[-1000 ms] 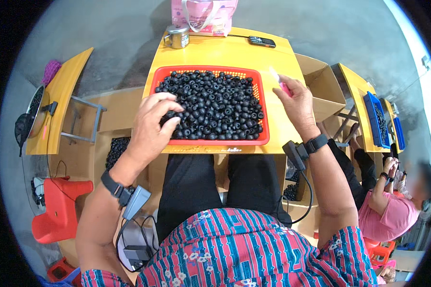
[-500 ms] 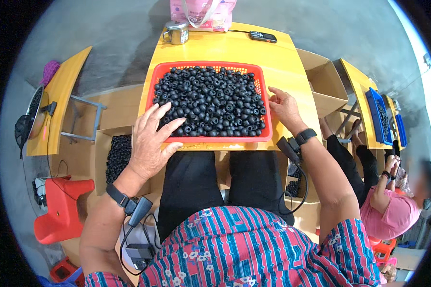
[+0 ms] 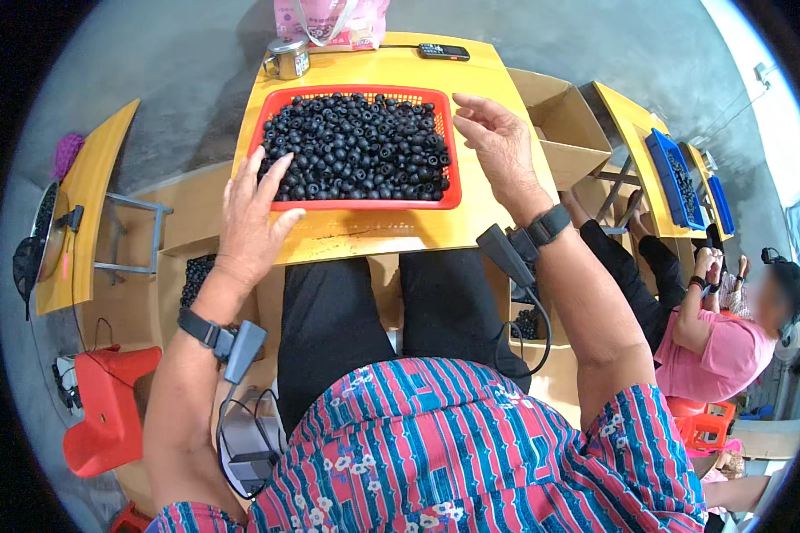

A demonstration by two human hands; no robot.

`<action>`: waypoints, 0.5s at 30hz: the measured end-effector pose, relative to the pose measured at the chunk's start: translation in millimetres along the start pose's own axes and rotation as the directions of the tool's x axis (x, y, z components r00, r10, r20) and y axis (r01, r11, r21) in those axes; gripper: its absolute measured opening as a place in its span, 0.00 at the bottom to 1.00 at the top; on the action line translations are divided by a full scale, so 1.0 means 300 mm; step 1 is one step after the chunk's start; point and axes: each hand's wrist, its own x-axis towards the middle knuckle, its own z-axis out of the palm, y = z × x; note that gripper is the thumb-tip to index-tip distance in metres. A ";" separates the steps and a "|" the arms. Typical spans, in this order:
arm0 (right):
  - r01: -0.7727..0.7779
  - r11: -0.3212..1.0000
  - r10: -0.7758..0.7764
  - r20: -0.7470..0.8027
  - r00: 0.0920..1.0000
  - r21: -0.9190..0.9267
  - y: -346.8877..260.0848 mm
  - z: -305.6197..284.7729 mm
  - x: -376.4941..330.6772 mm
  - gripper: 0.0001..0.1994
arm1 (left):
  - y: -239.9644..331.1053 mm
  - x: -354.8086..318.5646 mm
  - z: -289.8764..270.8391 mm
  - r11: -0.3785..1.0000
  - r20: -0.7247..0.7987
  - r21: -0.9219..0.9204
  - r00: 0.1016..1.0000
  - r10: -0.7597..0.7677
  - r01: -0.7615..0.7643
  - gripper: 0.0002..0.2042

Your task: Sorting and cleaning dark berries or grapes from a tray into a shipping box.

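Observation:
A red plastic basket (image 3: 364,205) stands on the yellow table, filled with small round black beads (image 3: 356,147) that have holes in them. My left hand (image 3: 251,213) is at the basket's near left corner, fingers spread, with the fingertips over the rim and close to the beads. Just off the right rim hovers my right hand (image 3: 500,147), its fingers stretched out and nothing in its grasp. Both wrists carry black straps with small grey devices and cables.
Behind the basket are a metal mug (image 3: 288,59), a pink bag (image 3: 333,22) and a black phone (image 3: 443,51). An open cardboard box (image 3: 556,115) adjoins the table's right side. Farther right, a person in pink (image 3: 716,351) sits near blue trays (image 3: 674,182). A red chair (image 3: 111,409) is at left.
The basket has slid away from the table's front edge, leaving a wider strip of tabletop before it. My right hand has come away from the rim, and my view has shifted a little.

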 end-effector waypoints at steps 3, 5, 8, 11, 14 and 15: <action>0.121 0.993 -0.119 0.132 0.984 -0.004 -0.095 0.025 -0.025 0.14 | 0.191 0.025 -0.085 0.981 -0.122 -0.088 0.980 0.160 -0.171 0.28; 0.245 0.959 -0.224 0.149 0.963 -0.141 -0.159 0.063 -0.053 0.13 | 0.313 0.021 -0.106 0.885 -0.103 -0.364 0.957 0.271 -0.290 0.18; 0.462 0.828 -0.398 0.247 0.884 -0.319 -0.210 0.118 -0.066 0.12 | 0.443 0.005 -0.110 0.779 -0.023 -0.587 0.966 0.256 -0.221 0.16; 0.569 0.720 -0.507 0.258 0.822 -0.397 -0.250 0.186 -0.090 0.09 | 0.496 -0.001 -0.081 0.735 -0.051 -0.656 0.983 0.179 -0.168 0.17; 0.706 0.506 -0.581 0.409 0.703 -0.495 -0.271 0.217 -0.104 0.09 | 0.516 -0.034 -0.071 0.781 -0.011 -0.622 0.998 0.067 -0.059 0.16; 0.722 0.467 -0.585 0.433 0.685 -0.510 -0.268 0.226 -0.106 0.06 | 0.517 -0.045 -0.064 0.804 -0.036 -0.593 0.999 0.036 -0.051 0.15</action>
